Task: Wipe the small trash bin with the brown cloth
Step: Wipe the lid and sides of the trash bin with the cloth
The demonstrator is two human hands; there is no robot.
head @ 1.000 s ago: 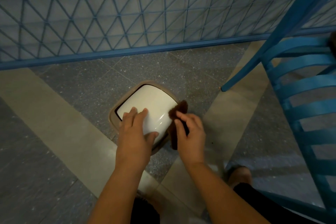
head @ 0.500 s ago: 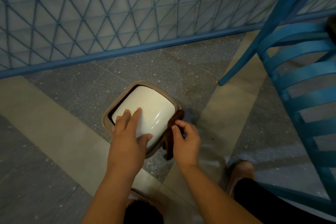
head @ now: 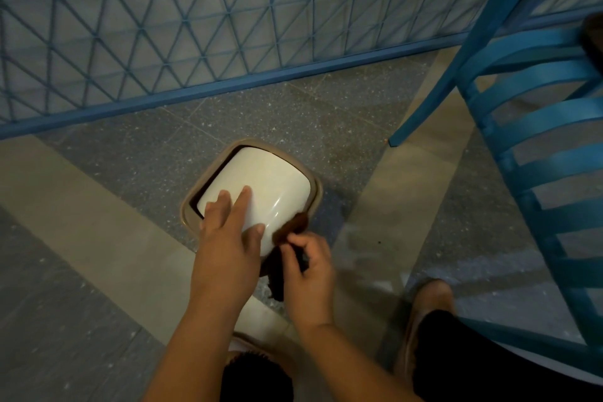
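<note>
The small trash bin [head: 264, 179] stands on the floor, with a cream swing lid inside a tan rim. My left hand [head: 228, 235] rests flat on the near part of the lid, fingers straight. My right hand [head: 308, 271] grips the brown cloth [head: 292, 227] and holds it against the bin's near right corner and side. Part of the cloth hangs dark below my fingers, between the two hands.
A blue chair [head: 535, 127] stands close on the right, one leg ending on the floor near the bin. A blue lattice fence [head: 202, 19] runs behind the bin. My shoes [head: 427, 307] are on the tiled floor below my arms.
My right hand has slid the cloth from the lid's right edge down toward the near right corner of the bin. My left hand stays on the lid.
</note>
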